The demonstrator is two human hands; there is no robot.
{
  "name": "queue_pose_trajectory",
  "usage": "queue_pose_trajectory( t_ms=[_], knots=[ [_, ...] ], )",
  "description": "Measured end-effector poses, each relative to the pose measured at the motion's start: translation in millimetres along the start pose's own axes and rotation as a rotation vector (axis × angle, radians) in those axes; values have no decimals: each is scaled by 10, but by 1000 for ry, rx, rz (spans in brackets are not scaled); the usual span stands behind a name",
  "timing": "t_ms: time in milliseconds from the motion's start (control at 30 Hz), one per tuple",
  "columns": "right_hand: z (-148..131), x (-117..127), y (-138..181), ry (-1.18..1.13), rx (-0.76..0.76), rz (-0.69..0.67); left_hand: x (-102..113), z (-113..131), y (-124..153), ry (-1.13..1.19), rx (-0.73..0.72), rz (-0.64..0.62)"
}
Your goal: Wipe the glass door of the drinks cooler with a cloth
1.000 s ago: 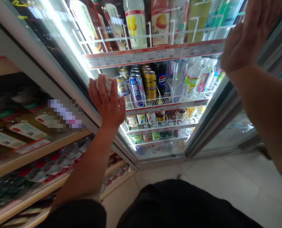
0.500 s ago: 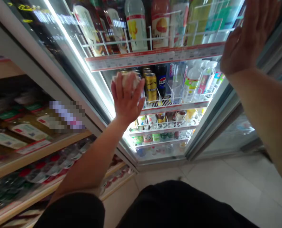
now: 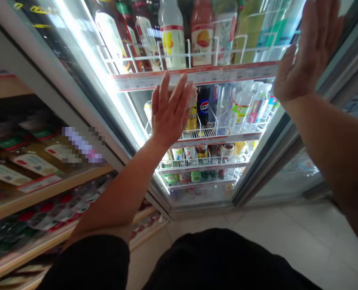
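My left hand (image 3: pixel 170 114) presses a crumpled pale cloth (image 3: pixel 193 96) to the glass door (image 3: pixel 201 197) of a lit drinks fridge. Its fingers lie long over the cloth, which peeks out at their right side. Behind the glass there, a gold can (image 3: pixel 192 119) is partly covered by the hand, and a dark Pepsi bottle (image 3: pixel 203 105) stands just right of it. Raised at the upper right, my right hand (image 3: pixel 308 60) has its fingers stretched out and its palm towards the door's right side; whether it touches the glass or the frame, I cannot tell.
Bottles, including a lemon-labelled bottle (image 3: pixel 172 42), stand behind a wire rail on the upper fridge shelf. Lower racks hold cans and cups. At left, wooden shelves (image 3: pixel 52 187) carry several bottles. A pale tiled floor (image 3: pixel 287 233) lies below, and another glass-fronted cabinet (image 3: pixel 287 181) is at right.
My left hand has slid right with the cloth across the glass, uncovering a can at the left. My right hand appears slightly further left, still stretched out.
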State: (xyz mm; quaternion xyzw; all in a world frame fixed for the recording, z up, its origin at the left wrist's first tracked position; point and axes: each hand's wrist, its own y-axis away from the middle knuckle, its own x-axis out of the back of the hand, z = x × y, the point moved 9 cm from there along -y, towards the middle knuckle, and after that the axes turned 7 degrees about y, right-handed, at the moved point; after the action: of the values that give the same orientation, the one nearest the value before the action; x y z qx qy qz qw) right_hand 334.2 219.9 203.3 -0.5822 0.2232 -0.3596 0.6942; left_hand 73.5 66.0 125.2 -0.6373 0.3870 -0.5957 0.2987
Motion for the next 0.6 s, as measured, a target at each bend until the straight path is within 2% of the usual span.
queue_pose_trajectory(
  t_ms=[100, 167, 267, 333, 400, 467, 533, 600],
  knots=[
    [8, 11, 25, -65, 7, 33, 72, 20, -145, 1, 88, 22],
    [7, 32, 44, -97, 14, 58, 95, 91, -287, -8, 84, 15],
    [8, 69, 71, -121, 13, 75, 24, 345, -513, 25, -49, -63],
    [-53, 78, 92, -128, 69, 59, -31, 566, -629, 74, -156, -103],
    [-256, 37, 132, -176, 241, -20, -48, 782, -727, 90, -228, -103],
    [-535, -46, 202, -269, 429, -161, -57, 944, -826, 57, -232, -96],
    [-750, -115, 227, -351, 478, -273, -71, 1013, -913, 4, -162, -89],
    [-870, -145, 192, -381, 425, -298, -81, 989, -936, -33, -64, -58]
  ],
)
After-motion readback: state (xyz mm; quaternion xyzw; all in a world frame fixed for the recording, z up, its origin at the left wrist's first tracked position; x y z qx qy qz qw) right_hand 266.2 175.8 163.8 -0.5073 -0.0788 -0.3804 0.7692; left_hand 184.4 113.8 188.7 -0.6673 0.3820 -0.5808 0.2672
